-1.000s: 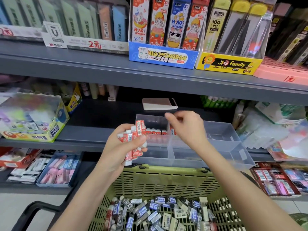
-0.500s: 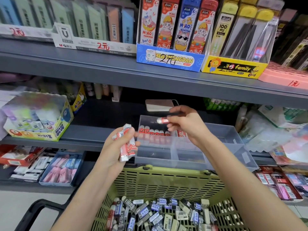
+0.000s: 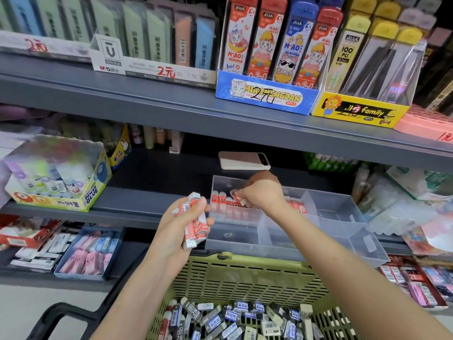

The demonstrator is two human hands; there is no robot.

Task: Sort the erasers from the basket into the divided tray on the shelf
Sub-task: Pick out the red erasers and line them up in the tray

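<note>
Erasers (image 3: pixel 196 223) in red-and-white sleeves are sitting bunched in your left hand (image 3: pixel 179 227). Your fingers and thumb are curling round the bundle, just left of the clear divided tray (image 3: pixel 343 217). Your right hand (image 3: pixel 263 192) is reaching down into the tray's back-left compartment. Its fingertips are pinching a single red eraser (image 3: pixel 237 197), tilted, against the top of the row of red erasers (image 3: pixel 221 198) standing upright there. The tray is resting on the grey shelf (image 3: pixel 147 200), its front edge overhanging the green basket (image 3: pixel 245 276). Loose erasers (image 3: pixel 235 317) in blue, black and white sleeves are lying heaped in the basket, below your forearms. A phone (image 3: pixel 242 161) is lying flat on the shelf behind the tray.
</note>
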